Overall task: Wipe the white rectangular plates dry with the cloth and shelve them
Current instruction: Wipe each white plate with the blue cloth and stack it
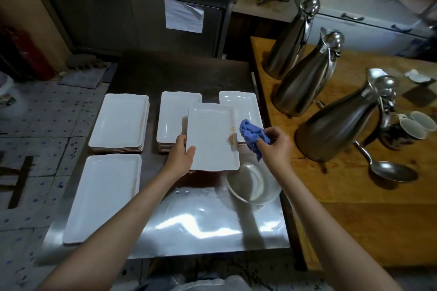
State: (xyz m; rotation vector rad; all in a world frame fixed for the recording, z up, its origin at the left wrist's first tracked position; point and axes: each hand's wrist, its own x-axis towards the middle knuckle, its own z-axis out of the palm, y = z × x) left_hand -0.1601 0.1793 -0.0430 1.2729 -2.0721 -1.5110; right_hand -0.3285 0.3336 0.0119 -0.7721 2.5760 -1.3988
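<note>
My left hand (181, 153) grips the near left edge of a white rectangular plate (210, 132), held above the steel table. An orange smear marks the plate near its right edge. My right hand (275, 143) pinches a crumpled blue cloth (253, 136) just right of that smear. Behind the held plate stand two stacks of white rectangular plates: a middle stack (172, 113) and a right stack (246, 106). A third stack (120, 120) lies at the far left, and a single plate (104, 194) lies at the near left.
A clear glass bowl (254, 188) sits on the steel table (201, 227) under my right wrist. The wooden table (354, 196) to the right carries three steel jugs (305, 82), two mugs (411, 125) and a ladle (387, 170). A steel cabinet (146, 19) stands behind.
</note>
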